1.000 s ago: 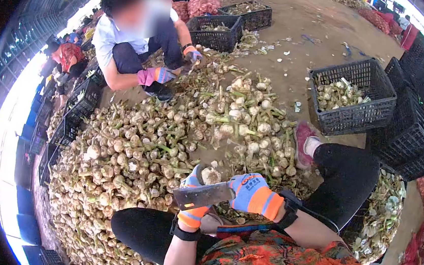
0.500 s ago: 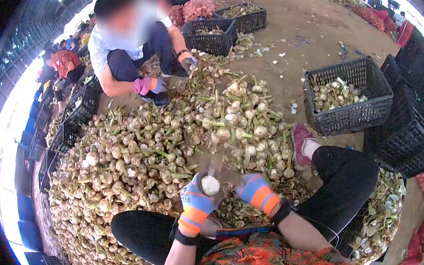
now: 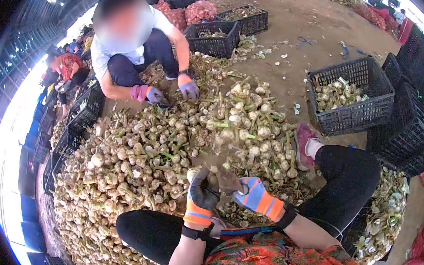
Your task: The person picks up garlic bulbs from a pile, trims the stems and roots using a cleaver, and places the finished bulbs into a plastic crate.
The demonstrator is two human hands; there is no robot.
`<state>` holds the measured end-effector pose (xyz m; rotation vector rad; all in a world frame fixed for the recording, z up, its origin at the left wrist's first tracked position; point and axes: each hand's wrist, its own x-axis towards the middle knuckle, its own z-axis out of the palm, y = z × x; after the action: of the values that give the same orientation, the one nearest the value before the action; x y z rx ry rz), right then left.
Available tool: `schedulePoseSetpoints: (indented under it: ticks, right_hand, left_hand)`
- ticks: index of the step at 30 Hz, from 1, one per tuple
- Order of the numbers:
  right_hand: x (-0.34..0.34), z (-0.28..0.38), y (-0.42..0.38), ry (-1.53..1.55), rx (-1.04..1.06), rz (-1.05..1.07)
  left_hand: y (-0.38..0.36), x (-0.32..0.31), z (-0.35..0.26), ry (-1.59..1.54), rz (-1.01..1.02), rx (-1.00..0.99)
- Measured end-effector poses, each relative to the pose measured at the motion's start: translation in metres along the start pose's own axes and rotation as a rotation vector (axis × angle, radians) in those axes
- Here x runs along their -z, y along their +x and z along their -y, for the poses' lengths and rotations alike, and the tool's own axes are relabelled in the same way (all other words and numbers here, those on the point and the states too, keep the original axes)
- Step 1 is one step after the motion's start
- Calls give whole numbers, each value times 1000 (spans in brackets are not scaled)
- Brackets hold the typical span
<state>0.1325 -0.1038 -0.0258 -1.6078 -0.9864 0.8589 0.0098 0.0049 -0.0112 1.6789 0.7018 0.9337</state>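
Observation:
My left hand (image 3: pixel 203 194), in a striped glove with a dark palm, is closed round a garlic bulb (image 3: pixel 193 173) whose pale side shows at the fingers. Close on its right, my right hand (image 3: pixel 253 193), in a blue and orange glove, is wrapped round a tool whose blurred blade (image 3: pixel 227 179) points toward the left hand. Both hands are above the lower middle of a large garlic heap (image 3: pixel 131 176), between my bent legs.
A co-worker (image 3: pixel 133 53) in a light shirt squats at the heap's far side, both gloved hands low. A black crate (image 3: pixel 348 122) part filled with garlic stands at right, beside stacked crates (image 3: pixel 405 136). More crates (image 3: pixel 83 115) line the left.
My left hand has turned so its dark palm shows, and the bulb now sits at its fingertips. My right hand has moved slightly left. The co-worker's far hand has lowered to the heap.

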Motion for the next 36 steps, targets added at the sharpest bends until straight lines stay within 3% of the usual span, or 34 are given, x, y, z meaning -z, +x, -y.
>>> schedulePoseSetpoints:
  ticks: [2, 3, 4, 5, 6, 8, 9, 10, 11, 13, 14, 15, 16, 18, 19, 20, 22, 23, 24, 28, 30, 31, 32, 34, 35, 36]
  right_hand:
    - [-4, -6, 5, -39, 332, -44]
    - [2, -4, 6, -376, 125, 25]
    - [-1, -47, 22, -249, 66, 88]
    - [0, -118, 31, 233, -299, 10]
    - [7, -164, 45, 713, -638, -67]
    - [39, -107, 34, 1139, -425, -297]
    - [50, -84, 27, 703, -214, -255]
    - [59, -63, 25, 272, 7, -204]
    - [61, -41, 26, 449, -54, -297]
    - [61, -25, 33, 815, -147, -389]
    - [56, -28, 36, 816, -155, -383]
    - [48, -31, 38, 1063, -233, -409]
    - [40, -35, 38, 1311, -315, -433]
    - [32, -41, 30, 1267, -399, -396]
    - [30, -41, 30, 1218, -467, -365]
    - [31, -40, 33, 1219, -477, -374]
    - [35, -33, 40, 1185, -570, -342]
    - [41, -25, 45, 1416, -689, -378]
    - [41, -30, 47, 1415, -704, -383]
    - [42, -32, 57, 1261, -741, -367]
    - [37, -41, 55, 1347, -748, -397]
    - [35, -45, 55, 1380, -752, -404]
    - [34, -45, 57, 1479, -766, -382]
    - [30, -40, 58, 1578, -774, -338]
    - [27, -35, 57, 1142, -564, -280]
    - [26, -29, 55, 925, -452, -236]
  left_hand:
    - [5, -5, -22, -1359, -47, 777]
    - [3, -13, -35, -1295, -2, 732]
    - [-3, -9, -32, -1291, -12, 737]
    - [-8, -3, -24, -981, -29, 555]
    - [-1, 24, -15, -991, -88, 445]
    - [13, 78, 5, -1007, -199, 219]
    - [18, 141, 23, -984, -239, 123]
    - [26, 186, 22, -1186, -193, -17]
    - [34, 230, 20, -1392, -117, -150]
    - [81, 202, -19, -814, -563, -190]
    - [102, 174, -8, -832, -607, -63]
    - [122, 146, 4, -855, -648, 63]
    - [142, 139, 57, -733, -497, 324]
    - [168, 93, 153, -422, -628, 719]
    - [173, 80, 196, -415, -627, 729]
    - [175, 70, 238, -297, -396, 591]
    - [176, 52, 332, 402, -66, 309]
    - [173, 40, 325, 822, 11, 299]
    - [169, 34, 317, 1243, 96, 279]
    - [166, 58, 339, 1430, 137, 330]
    - [173, 73, 302, 885, -3, 475]
    - [177, 85, 299, 496, -20, 429]
    - [174, 86, 295, -200, -318, 563]
    - [158, 102, 274, -422, -260, 588]
    - [155, 111, 263, -496, -243, 591]
    - [165, 121, 254, -478, -327, 623]
